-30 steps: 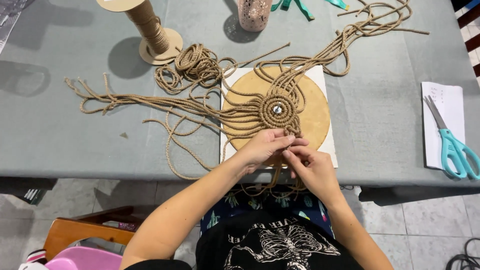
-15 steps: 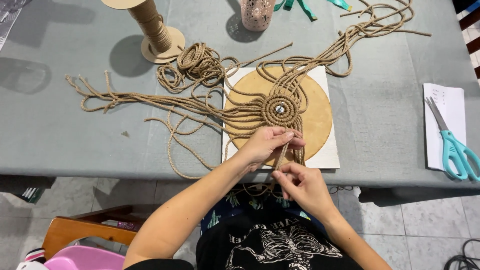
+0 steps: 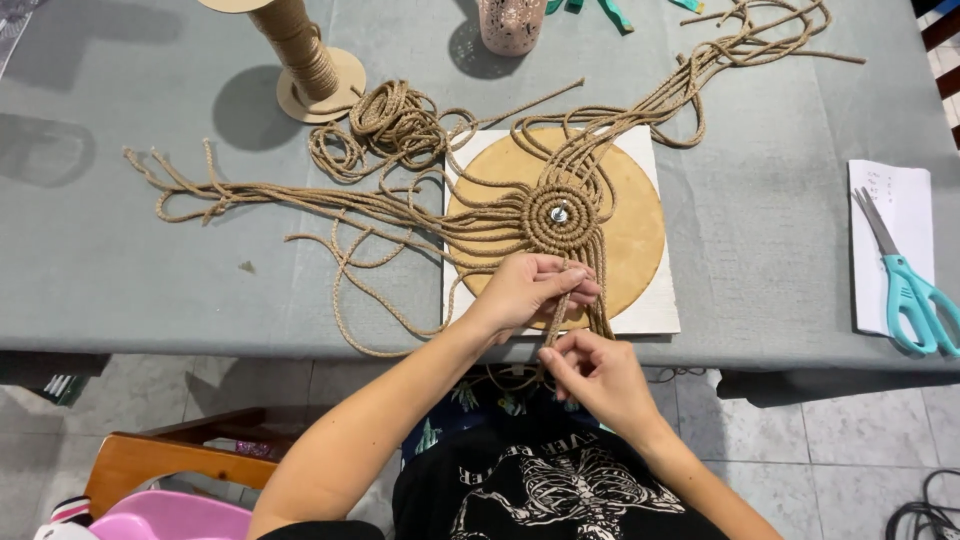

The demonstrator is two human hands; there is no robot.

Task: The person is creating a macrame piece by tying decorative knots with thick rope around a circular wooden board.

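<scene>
We are tying tan twisted jute cords (image 3: 596,290) that hang down from a coiled round rope centre (image 3: 558,213) held by a small metal pin (image 3: 559,213), all lying on a round tan cork board (image 3: 640,220) backed by a white square panel (image 3: 660,315) on the grey-covered desk (image 3: 780,200). Our left hand (image 3: 525,290) rests at the board's lower edge with its grip pressed onto a strand near the fingertips, and our right hand (image 3: 600,375), just below the desk edge, pinches the lower run of the same bundle between thumb and forefinger.

To do this knot well, we judge that the cord between both hands should be held taut, and the left hand should keep the working strand flat against the board so the coil does not lift off its pin. Pull evenly, toward the body.

The cords are thick, fibrous and two-ply. Long loose ends fan out left and up to the right across the desk, and a tangled pile (image 3: 395,125) lies beside a wooden spool stand (image 3: 300,60). Teal-handled scissors (image 3: 905,285) lie on white paper (image 3: 895,200), well apart on the right.
</scene>
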